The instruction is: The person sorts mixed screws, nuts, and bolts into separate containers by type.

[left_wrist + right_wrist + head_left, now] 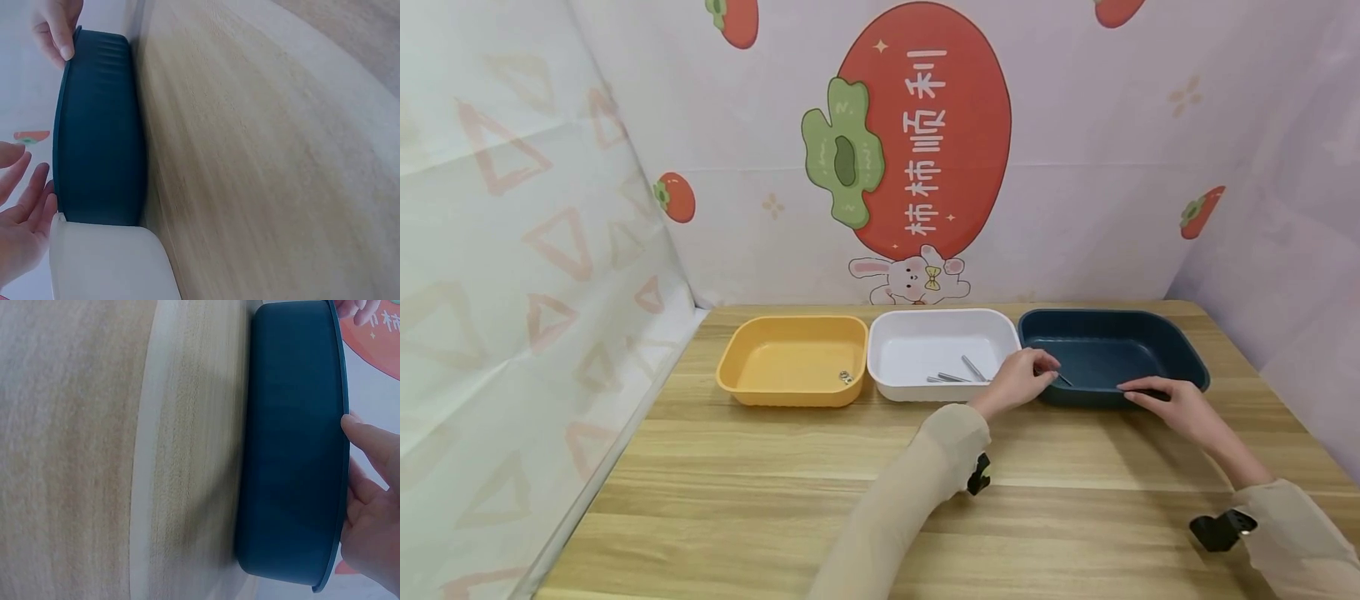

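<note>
My right hand [1172, 404] grips the front rim of the dark blue bin [1112, 398], its thumb outside the rim and its fingers reaching inside. Over that bin's front left corner hovers my left hand [1024, 379], fingers loosely bent, with a gap between thumb and fingers in the left wrist view. Just past its fingertips, a thin metal rod [1064, 380] shows at the bin's front inner side; I cannot tell whether anything touches it. Several silver metal rods [973, 368] lie in the white bin [925, 392], left of the blue one.
At the far left of the row stands a yellow bin [797, 399] with a few small metal nuts [846, 377] in its front right corner. All the bins stand side by side on a wooden table [775, 500]. A printed cloth [760, 125] hangs behind.
</note>
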Demonstrator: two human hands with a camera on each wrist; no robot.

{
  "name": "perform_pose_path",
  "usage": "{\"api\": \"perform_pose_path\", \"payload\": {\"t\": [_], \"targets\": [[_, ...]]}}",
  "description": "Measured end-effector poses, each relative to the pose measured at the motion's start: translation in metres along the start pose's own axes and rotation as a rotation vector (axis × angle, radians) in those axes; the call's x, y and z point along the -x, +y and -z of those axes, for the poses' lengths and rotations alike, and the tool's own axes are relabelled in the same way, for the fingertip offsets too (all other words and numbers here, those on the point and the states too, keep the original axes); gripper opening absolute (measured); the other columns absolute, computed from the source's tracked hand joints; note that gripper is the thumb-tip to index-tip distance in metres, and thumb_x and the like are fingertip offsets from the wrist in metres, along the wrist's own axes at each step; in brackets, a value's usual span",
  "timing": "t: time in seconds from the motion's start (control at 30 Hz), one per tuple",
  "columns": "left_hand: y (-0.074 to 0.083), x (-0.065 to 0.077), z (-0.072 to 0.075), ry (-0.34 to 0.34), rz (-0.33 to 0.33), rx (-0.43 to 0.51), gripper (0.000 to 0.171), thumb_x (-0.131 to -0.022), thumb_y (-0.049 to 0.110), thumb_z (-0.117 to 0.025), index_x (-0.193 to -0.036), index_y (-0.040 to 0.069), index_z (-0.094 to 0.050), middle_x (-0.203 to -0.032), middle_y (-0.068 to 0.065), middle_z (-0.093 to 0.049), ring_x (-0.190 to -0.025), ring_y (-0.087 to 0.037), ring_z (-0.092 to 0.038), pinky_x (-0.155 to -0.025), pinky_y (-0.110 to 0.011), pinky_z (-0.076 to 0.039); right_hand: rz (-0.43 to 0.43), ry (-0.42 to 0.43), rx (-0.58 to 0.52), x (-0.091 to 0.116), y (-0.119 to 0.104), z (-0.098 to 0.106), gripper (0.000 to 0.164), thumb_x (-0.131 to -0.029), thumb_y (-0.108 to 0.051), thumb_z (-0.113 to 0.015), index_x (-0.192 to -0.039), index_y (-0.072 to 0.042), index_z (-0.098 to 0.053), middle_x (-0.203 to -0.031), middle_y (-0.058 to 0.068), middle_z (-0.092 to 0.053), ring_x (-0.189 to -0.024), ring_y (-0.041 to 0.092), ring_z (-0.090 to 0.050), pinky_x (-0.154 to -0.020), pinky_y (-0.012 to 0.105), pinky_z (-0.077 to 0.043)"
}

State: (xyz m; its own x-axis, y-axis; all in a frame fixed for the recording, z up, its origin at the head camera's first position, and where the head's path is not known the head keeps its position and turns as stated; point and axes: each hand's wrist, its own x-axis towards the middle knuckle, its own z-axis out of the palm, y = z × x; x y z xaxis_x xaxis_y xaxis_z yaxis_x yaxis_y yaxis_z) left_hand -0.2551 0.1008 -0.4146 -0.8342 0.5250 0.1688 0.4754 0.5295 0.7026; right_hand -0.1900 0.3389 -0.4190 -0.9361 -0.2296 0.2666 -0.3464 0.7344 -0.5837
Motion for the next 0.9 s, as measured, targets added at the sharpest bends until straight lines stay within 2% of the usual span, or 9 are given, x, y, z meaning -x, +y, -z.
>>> {"api": "perform_pose_path", "payload": {"t": [0.1,0.23,0.5,0.73,0.9], "targets": [[-0.001,0.004,0.002,-0.001,-0.026,-0.01,0.018,-0.087,0.015,-0.055,-0.103,0.009,-0.063,-0.093,0.004,-0.06,-0.081,-0.002,-0.052,-0.069,-0.007,-0.037,0.0,0.003,0.003,0.0,0.0,0.0,0.02,-0.085,-0.011,-0.058,-0.099,0.0,-0.064,-0.096,0.011,-0.062,-0.084,-0.023,-0.038,-0.063,0.007,-0.037],[-0.003,0.01,0.006,-0.005,-0.058,-0.015,0.019,-0.086,0.014,-0.056,-0.102,0.008,-0.063,-0.093,0.002,-0.06,-0.084,-0.004,-0.054,-0.071,-0.007,-0.037,0.001,0.004,-0.002,0.0,-0.001,0.001,0.019,-0.085,-0.011,-0.058,-0.099,0.001,-0.064,-0.096,0.009,-0.062,-0.084,-0.022,-0.038,-0.062,0.008,-0.037],[-0.002,0.021,0.014,-0.083,-0.12,-0.053,0.018,-0.086,0.014,-0.057,-0.101,0.007,-0.063,-0.09,0.001,-0.061,-0.079,-0.002,-0.053,-0.068,-0.006,-0.037,0.006,0.01,-0.003,-0.001,-0.001,0.001,0.019,-0.085,-0.011,-0.058,-0.099,0.001,-0.064,-0.095,0.008,-0.062,-0.084,-0.022,-0.039,-0.062,0.008,-0.037],[-0.003,0.032,0.021,-0.151,-0.131,-0.078,0.018,-0.086,0.015,-0.058,-0.101,0.008,-0.063,-0.089,0.002,-0.061,-0.079,-0.002,-0.052,-0.069,-0.007,-0.036,0.001,0.004,-0.002,-0.001,-0.001,0.001,0.02,-0.085,-0.011,-0.058,-0.1,0.001,-0.064,-0.098,0.018,-0.061,-0.082,-0.02,-0.039,-0.058,0.011,-0.036],[-0.005,0.043,0.028,-0.205,-0.139,-0.08,0.019,-0.085,0.014,-0.059,-0.102,0.006,-0.063,-0.092,0.001,-0.062,-0.08,-0.003,-0.053,-0.07,-0.007,-0.037,-0.002,0.004,0.003,0.0,-0.001,0.0,0.02,-0.085,-0.011,-0.058,-0.1,0.001,-0.064,-0.098,0.02,-0.06,-0.083,-0.021,-0.038,-0.059,0.011,-0.036]]}}
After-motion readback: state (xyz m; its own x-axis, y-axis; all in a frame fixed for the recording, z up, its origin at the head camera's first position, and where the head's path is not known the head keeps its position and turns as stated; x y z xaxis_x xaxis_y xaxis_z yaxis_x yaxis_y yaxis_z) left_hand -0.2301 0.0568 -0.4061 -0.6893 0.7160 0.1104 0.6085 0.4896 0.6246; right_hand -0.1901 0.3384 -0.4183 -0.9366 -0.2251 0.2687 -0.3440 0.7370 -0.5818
